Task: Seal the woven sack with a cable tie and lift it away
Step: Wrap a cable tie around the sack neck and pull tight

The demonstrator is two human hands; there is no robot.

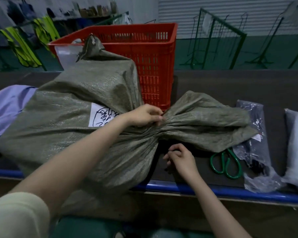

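The bulging woven sack [67,121] looks heavy yet floppy, best held at its gathered neck [159,129], where the left hand [144,115] is clamped, right hand [181,157] curled shut below.

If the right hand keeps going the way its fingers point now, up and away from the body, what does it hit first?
Most likely the gathered neck of the woven sack, just beyond the right hand. Only dark table shows between them; depth is hard to judge.

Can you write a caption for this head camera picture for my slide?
Left hand pinches the gathered neck of a woven sack; right hand waits below.
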